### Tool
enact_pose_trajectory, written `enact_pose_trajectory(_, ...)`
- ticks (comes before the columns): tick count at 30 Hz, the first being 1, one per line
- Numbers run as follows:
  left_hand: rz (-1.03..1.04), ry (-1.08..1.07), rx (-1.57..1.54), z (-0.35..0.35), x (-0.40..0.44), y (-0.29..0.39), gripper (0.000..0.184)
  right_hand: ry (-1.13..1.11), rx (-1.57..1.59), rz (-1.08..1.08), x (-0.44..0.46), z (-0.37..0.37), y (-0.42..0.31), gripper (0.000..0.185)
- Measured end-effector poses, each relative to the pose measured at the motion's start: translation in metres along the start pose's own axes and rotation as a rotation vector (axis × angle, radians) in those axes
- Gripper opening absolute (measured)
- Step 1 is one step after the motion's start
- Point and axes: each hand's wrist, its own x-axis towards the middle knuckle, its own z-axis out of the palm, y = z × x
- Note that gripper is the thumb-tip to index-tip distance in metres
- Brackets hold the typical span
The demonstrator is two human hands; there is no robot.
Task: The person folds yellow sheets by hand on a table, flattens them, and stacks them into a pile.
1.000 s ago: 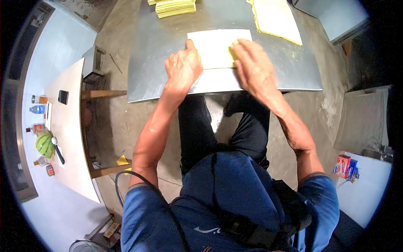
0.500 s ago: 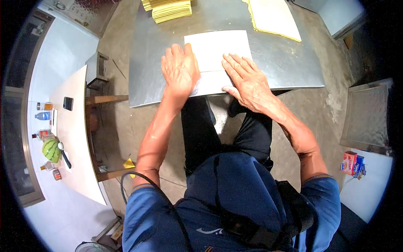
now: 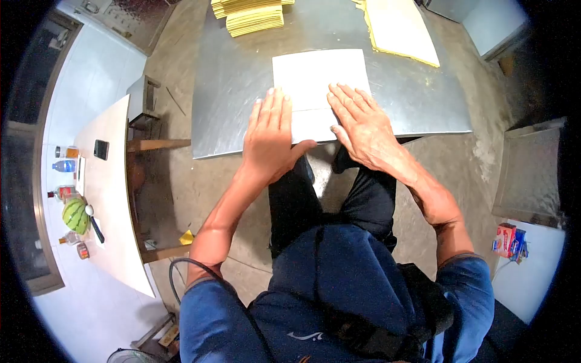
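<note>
A white sheet of paper (image 3: 318, 75) lies on the metal table (image 3: 233, 78), with a crosswise line, a fold or paper edge, between my hands. On its left side my left hand (image 3: 270, 130) rests flat, fingers pointing away from me and thumb stretched toward the right. My right hand (image 3: 361, 128) lies flat on the right side, fingers extended and slightly spread. Neither hand grips anything. Whether the part nearest me is the same sheet or a second layer I cannot tell.
Yellow folded paper stacks (image 3: 254, 19) stand at the table's far left. A white-topped, yellow-edged paper pile (image 3: 402, 30) lies far right. On the left, a pale side table (image 3: 112, 199) holds a phone (image 3: 101, 149), a watermelon (image 3: 74, 216), a knife (image 3: 97, 230) and bottles.
My left hand has moved nearer to me along the paper, and its thumb has swung out to the right. My right hand stays flat in nearly the same place. The whole view has shifted slightly.
</note>
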Motion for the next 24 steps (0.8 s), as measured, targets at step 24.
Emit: enact_pose_trajectory(24,0.094,-0.089,-0.335,0.036,0.11,0.001,0.073,-0.064,-0.098,0.15,0.056,0.036,0.056,0.069)
